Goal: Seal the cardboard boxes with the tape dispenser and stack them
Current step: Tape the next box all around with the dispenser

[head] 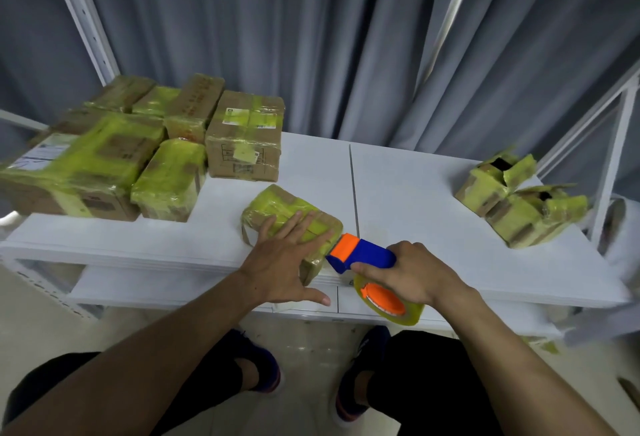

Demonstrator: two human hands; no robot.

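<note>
A small cardboard box (pixel 277 208) wrapped in yellow-green tape lies near the front edge of the white table (pixel 415 193). My left hand (pixel 287 259) presses flat on its top with fingers straight and spread. My right hand (pixel 412 271) grips the blue and orange tape dispenser (pixel 363 255), whose orange head touches the box's right end. The tape roll (pixel 388 300) hangs below my hand, over the table's front edge.
Several taped boxes (pixel 138 144) stand grouped at the table's back left. Two open, crumpled boxes (pixel 519 203) sit at the right end. A seam (pixel 353 186) splits the tabletop. Grey curtains (pixel 346 37) hang behind; white shelf posts (pixel 86 20) flank the table.
</note>
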